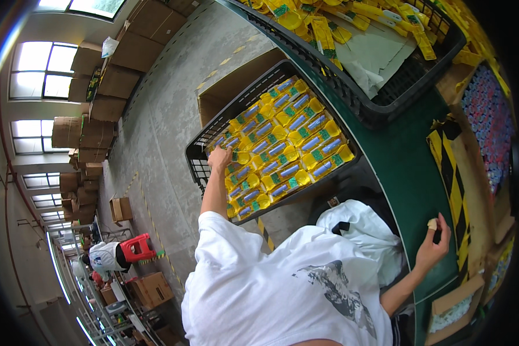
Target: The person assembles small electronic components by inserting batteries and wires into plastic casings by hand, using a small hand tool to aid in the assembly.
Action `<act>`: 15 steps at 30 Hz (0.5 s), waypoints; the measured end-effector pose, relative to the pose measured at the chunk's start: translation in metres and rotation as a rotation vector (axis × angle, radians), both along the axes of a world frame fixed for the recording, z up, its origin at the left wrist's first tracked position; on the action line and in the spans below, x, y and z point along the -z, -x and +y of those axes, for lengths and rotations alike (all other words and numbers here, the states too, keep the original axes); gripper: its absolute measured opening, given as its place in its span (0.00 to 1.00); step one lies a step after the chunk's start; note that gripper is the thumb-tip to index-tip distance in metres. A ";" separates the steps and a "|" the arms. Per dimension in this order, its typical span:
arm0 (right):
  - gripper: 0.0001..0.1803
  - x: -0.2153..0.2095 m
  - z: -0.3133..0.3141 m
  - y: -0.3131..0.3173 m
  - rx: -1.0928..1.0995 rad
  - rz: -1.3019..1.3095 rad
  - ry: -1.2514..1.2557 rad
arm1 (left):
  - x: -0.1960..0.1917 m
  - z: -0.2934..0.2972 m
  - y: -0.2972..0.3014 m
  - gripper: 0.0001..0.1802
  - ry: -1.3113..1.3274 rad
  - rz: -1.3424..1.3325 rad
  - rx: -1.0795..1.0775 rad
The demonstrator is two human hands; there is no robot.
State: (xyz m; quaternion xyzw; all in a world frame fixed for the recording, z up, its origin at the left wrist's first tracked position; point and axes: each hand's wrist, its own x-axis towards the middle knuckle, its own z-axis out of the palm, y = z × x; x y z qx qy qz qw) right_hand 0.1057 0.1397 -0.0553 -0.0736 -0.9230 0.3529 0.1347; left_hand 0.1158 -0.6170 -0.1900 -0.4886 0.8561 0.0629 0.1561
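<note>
My left hand [219, 158] reaches into a black plastic crate [197, 151] at its left end. Its fingers are closed around the edge of a yellow pack [218, 142] with a purple-blue stick-shaped item on it. Rows of similar yellow packs [279, 149] with green labels fill the crate. Off to the right, my right hand [434, 245] is held over a green tabletop [412, 196], thumb and fingers apart and nothing between them. A beige finger cot [432, 224] covers the thumb tip.
Another black crate [380, 112] with loose yellow packs stands on the green table. Beyond the black-and-yellow tape [450, 184] is a box of many small red and blue items [487, 121]. Stacked cartons [118, 63], a red stool [137, 248] and another person [105, 256] are farther left.
</note>
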 end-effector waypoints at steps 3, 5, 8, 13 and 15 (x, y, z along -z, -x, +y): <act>0.14 0.002 0.001 0.000 -0.004 0.011 -0.001 | -0.019 0.017 -0.001 0.40 0.093 -0.143 0.085; 0.14 0.002 0.000 0.001 -0.001 0.006 0.003 | -0.026 0.025 -0.004 0.40 0.108 -0.163 0.105; 0.13 -0.001 -0.003 0.001 0.007 0.024 -0.006 | -0.029 0.032 -0.008 0.41 0.097 -0.185 0.124; 0.13 -0.009 -0.009 0.004 0.056 0.028 0.035 | -0.017 0.021 -0.011 0.45 0.022 -0.182 0.109; 0.13 -0.004 -0.011 0.011 0.016 0.052 0.057 | -0.017 0.000 -0.021 0.49 -0.062 -0.166 0.047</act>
